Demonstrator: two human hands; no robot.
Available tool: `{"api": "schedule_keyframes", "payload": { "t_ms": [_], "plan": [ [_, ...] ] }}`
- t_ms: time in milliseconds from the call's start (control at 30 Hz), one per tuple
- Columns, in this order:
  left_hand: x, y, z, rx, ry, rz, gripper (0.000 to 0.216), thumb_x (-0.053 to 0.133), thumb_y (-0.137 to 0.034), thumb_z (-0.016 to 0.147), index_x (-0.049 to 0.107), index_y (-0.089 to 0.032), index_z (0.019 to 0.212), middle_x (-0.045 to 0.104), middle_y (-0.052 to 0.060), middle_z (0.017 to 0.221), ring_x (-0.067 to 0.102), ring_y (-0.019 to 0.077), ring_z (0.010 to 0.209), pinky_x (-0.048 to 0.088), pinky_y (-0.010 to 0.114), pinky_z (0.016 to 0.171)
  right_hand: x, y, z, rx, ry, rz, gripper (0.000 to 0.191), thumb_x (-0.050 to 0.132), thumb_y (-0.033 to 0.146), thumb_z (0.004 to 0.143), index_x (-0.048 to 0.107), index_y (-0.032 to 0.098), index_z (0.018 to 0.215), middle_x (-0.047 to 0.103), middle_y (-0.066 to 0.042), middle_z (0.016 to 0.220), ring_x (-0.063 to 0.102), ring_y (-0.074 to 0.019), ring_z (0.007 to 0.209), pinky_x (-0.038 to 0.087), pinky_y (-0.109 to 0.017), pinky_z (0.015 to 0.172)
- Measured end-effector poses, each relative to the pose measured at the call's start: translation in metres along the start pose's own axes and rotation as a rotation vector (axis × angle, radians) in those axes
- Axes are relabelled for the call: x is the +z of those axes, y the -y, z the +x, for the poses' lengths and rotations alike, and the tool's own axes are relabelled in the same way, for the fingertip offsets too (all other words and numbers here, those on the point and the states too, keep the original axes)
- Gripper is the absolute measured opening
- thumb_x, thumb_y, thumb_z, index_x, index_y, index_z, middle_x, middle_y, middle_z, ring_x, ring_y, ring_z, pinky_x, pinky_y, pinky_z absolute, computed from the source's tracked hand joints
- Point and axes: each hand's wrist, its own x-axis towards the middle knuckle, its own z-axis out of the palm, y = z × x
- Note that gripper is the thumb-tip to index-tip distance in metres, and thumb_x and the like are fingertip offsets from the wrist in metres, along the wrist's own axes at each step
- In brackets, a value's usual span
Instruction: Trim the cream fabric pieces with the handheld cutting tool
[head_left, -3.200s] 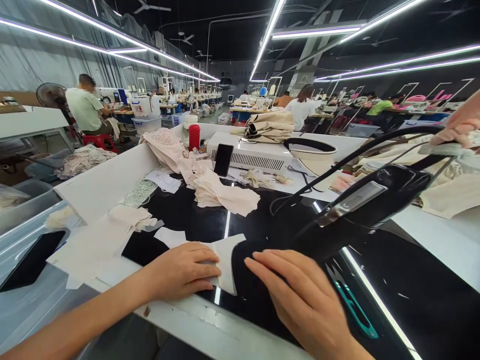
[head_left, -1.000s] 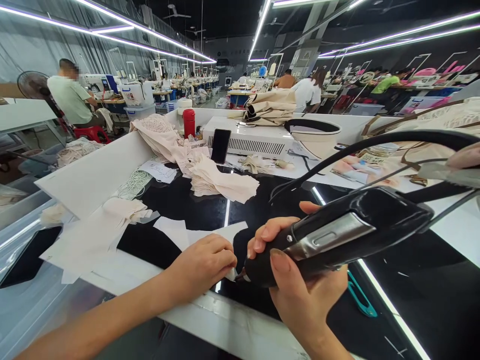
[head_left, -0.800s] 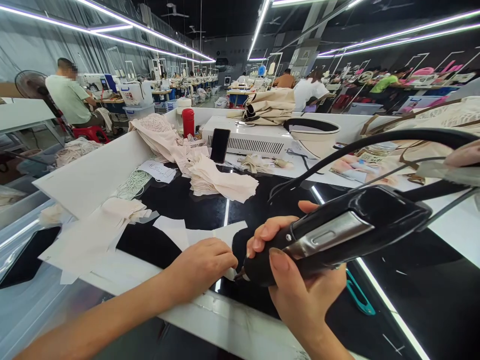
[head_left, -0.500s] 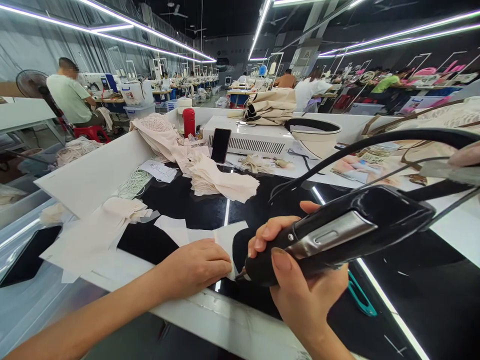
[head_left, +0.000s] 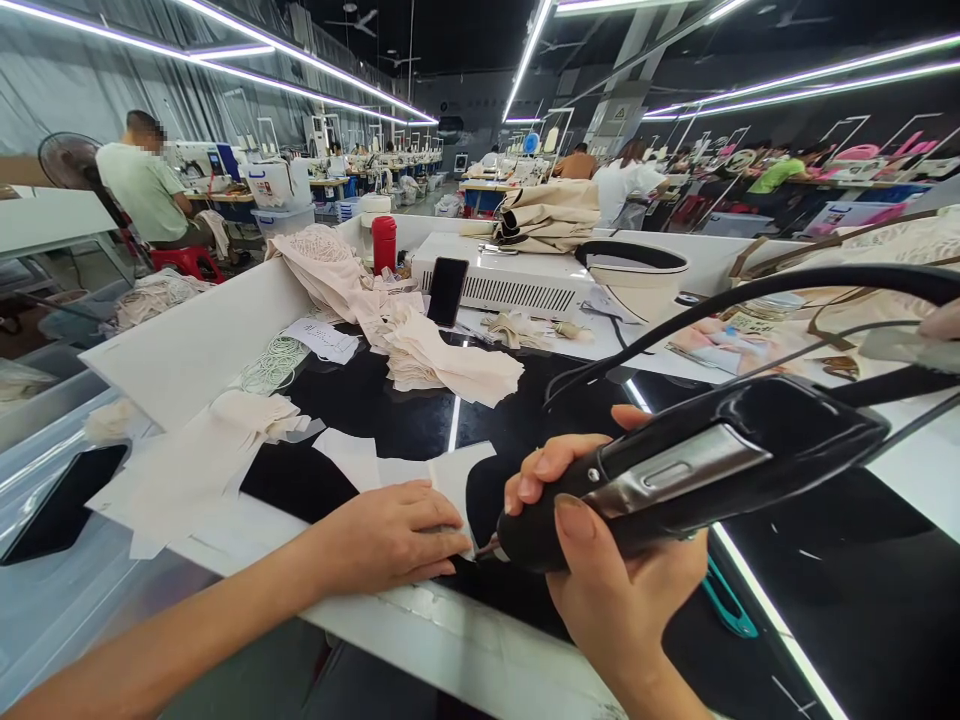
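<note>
My right hand (head_left: 622, 570) grips a thick black corded hand tool (head_left: 675, 480) with a silver plate on its side. Its thin metal tip (head_left: 487, 548) points left and meets the edge of a cream fabric piece (head_left: 461, 475). My left hand (head_left: 390, 540) lies flat on that piece, fingers stretched out and pressing it to the glossy black tabletop (head_left: 322, 478). Where the tip meets the cloth, the fingertips are close by and the contact is hard to make out. Right of my right hand lies a teal-handled tool (head_left: 729, 598), partly hidden.
Cream fabric stacks (head_left: 450, 360) lie ahead, with more pieces (head_left: 202, 470) at left. A phone (head_left: 447, 292) leans on a white vented box (head_left: 517, 285) near a red bottle (head_left: 384, 245). The tool's cable (head_left: 720, 300) arches across the right. People sit at sewing machines beyond.
The view has shifted slightly. My right hand and the tool sit a little farther right, and the fingers of my left hand have spread a bit on the fabric.
</note>
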Motion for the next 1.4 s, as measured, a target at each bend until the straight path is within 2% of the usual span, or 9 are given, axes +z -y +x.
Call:
{"api": "schedule_keyframes", "payload": {
  "t_ms": [633,1100,1400],
  "plan": [
    [0.0036,-0.0002,-0.0065,-0.011,-0.017,0.0,0.025,0.046,-0.026,0.111,0.065,-0.014,0.123,0.071,0.01,0.116,0.068,0.021,0.113,0.05,0.036,0.113,0.0029,0.0002,0.0008,0.002,-0.041,-0.019,0.044,0.081,0.029,0.088,0.06,0.032,0.126,0.066,0.003,0.084,0.064,-0.014,0.061,0.058,-0.029,0.052],
    [0.0027,-0.0036,-0.0046,-0.024,-0.008,-0.003,0.022,0.051,-0.024,0.109,0.065,-0.015,0.123,0.071,0.011,0.117,0.068,0.0209,0.112,0.052,0.037,0.111,0.0037,-0.0006,-0.0002,0.021,-0.043,-0.036,0.044,0.082,0.032,0.087,0.059,0.031,0.125,0.066,0.003,0.083,0.063,-0.0146,0.059,0.056,-0.031,0.051],
    [0.0032,-0.0036,-0.0036,-0.009,-0.033,-0.007,0.022,0.05,-0.024,0.109,0.066,-0.014,0.121,0.071,0.011,0.117,0.068,0.0208,0.11,0.052,0.036,0.11,0.0019,-0.0006,-0.0019,0.019,-0.031,-0.081,0.042,0.076,0.026,0.091,0.058,0.033,0.128,0.065,0.002,0.086,0.063,-0.015,0.062,0.057,-0.031,0.052]
  ]
}}
